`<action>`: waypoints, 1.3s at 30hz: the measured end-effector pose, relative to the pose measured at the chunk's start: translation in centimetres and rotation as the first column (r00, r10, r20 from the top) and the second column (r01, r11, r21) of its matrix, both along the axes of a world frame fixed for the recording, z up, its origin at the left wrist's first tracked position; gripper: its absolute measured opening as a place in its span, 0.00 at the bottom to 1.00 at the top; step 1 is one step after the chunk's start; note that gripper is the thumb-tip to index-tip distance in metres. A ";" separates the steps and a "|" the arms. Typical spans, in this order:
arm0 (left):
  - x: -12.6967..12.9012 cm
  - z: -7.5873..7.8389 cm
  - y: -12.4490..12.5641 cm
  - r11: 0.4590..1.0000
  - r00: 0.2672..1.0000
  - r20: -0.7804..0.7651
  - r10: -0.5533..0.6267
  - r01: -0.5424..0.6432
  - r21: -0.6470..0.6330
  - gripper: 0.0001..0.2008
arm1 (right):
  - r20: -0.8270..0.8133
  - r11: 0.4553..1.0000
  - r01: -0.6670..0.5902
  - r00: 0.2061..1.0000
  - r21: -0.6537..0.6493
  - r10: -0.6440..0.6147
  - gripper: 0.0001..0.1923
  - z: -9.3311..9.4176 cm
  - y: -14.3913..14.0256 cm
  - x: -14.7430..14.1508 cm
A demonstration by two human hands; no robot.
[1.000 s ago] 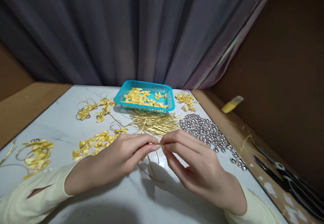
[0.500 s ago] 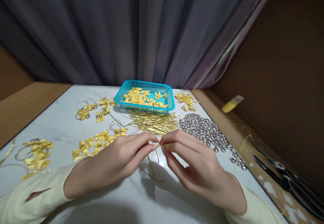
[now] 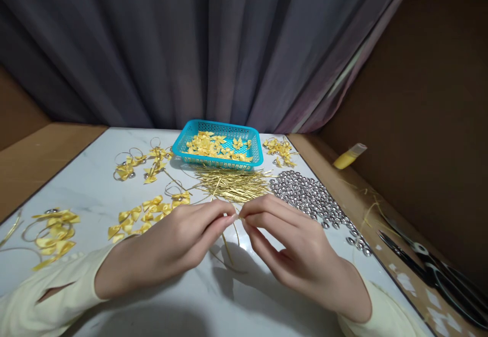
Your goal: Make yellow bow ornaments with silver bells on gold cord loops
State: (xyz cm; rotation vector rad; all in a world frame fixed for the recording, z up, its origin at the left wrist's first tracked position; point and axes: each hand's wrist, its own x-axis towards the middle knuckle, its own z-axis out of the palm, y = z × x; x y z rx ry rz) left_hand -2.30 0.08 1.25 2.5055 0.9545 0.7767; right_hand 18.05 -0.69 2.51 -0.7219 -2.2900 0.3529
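My left hand [image 3: 171, 248] and my right hand [image 3: 297, 253] meet fingertip to fingertip low over the white marble table [image 3: 87, 189]. Both pinch a thin gold twist tie [image 3: 227, 245], whose loose ends hang down between the hands toward the table. What else sits between the fingertips is hidden. A pile of gold twist ties [image 3: 232, 183] lies just beyond the hands. Silver bells [image 3: 308, 194] are heaped to the right of that pile. A turquoise basket [image 3: 190, 139] with several yellow ribbon bows stands at the back.
Finished yellow bows with wire loops [image 3: 131, 166] lie at the back left, more bows [image 3: 148, 212] beside my left hand, another group [image 3: 53, 235] at the far left. Black scissors [image 3: 430, 266] and a yellow glue tube [image 3: 348, 156] rest on the wooden ledge to the right. A grey curtain hangs behind.
The hands stay pressed together at the same spot; the fingertips have shifted only slightly on the gold tie.
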 end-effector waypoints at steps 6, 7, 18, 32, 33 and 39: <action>0.0 0.6 0.0 0.988 0.996 0.082 0.030 -0.017 -0.157 0.07 | -0.026 0.997 0.025 0.999 -0.076 -0.027 0.07 0.2 -0.1 -0.1; 0.0 0.6 0.0 0.985 0.995 0.090 0.032 -0.016 -0.173 0.07 | -0.032 0.995 0.027 0.999 -0.094 -0.030 0.07 0.1 -0.1 -0.1; 0.1 1.1 0.5 0.833 0.982 0.169 0.081 0.026 -0.552 0.09 | -0.032 0.995 0.054 0.998 -0.082 -0.056 0.08 0.1 -0.1 -0.2; 0.1 0.7 0.0 0.963 0.992 0.112 0.055 -0.023 -0.269 0.07 | 0.006 0.995 0.101 0.995 -0.011 -0.101 0.09 0.4 -0.5 -0.1; 0.1 0.6 -0.1 0.978 0.994 0.099 0.041 -0.019 -0.208 0.07 | 0.018 0.995 0.099 0.995 0.008 -0.099 0.09 0.3 -0.6 -0.1; -0.1 0.2 -0.2 0.999 0.999 0.053 0.002 0.000 -0.036 0.06 | 0.078 0.986 0.116 0.989 0.124 -0.126 0.10 -0.2 -0.4 -0.2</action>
